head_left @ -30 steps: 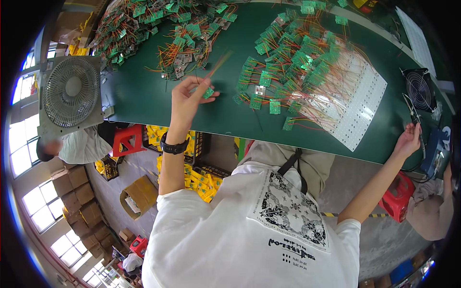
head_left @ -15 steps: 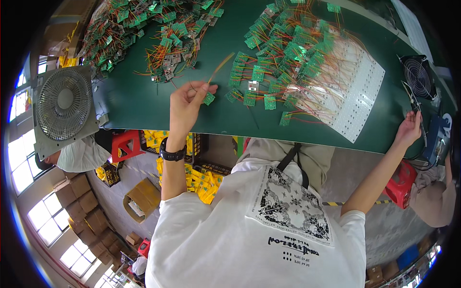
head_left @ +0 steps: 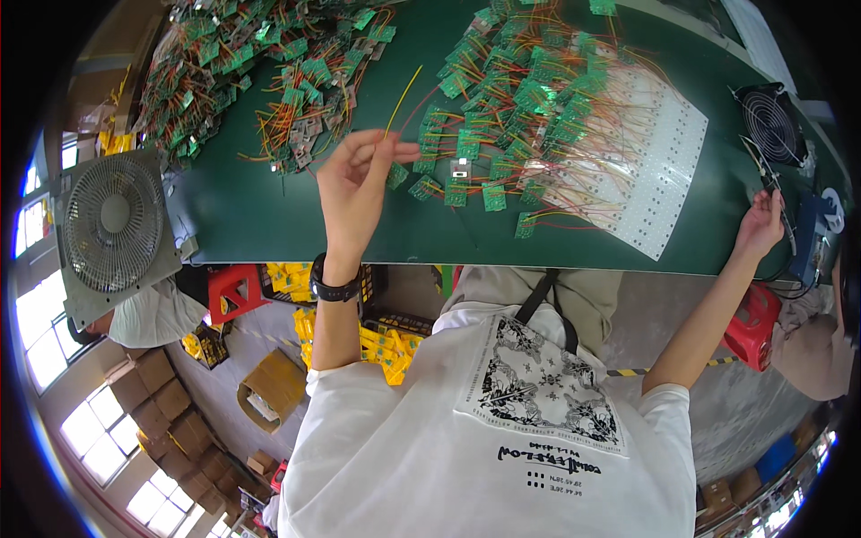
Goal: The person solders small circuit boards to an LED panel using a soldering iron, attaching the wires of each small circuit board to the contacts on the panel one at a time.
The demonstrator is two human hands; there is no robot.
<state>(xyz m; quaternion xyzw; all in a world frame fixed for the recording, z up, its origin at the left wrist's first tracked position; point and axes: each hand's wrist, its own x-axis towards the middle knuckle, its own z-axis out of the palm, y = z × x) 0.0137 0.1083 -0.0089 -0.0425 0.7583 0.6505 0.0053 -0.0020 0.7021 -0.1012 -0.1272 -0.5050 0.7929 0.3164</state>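
Observation:
My left hand [head_left: 357, 184] is raised over the green table [head_left: 269, 220]. It pinches a small green circuit board [head_left: 395, 175] with a yellow wire [head_left: 403, 97] and a red wire sticking up from it. Just right of that hand lies a heap of similar wired boards [head_left: 520, 99]. My right hand [head_left: 760, 224] reaches far out to the table's right edge. Its fingers are closed around a thin dark tool [head_left: 764, 172] beside a blue device [head_left: 814, 229].
A second heap of wired boards [head_left: 242, 63] lies at the back left, and a white perforated panel [head_left: 668, 175] at the right. A grey fan [head_left: 112, 224] stands at the left, a small black fan [head_left: 771, 121] at the right. Red stools [head_left: 235, 291], cardboard boxes [head_left: 269, 390] and another person [head_left: 812, 350] are below.
My left hand keeps the wired board and has turned it slightly, with the yellow wire now pointing more upright. My right hand stays at the table's right edge.

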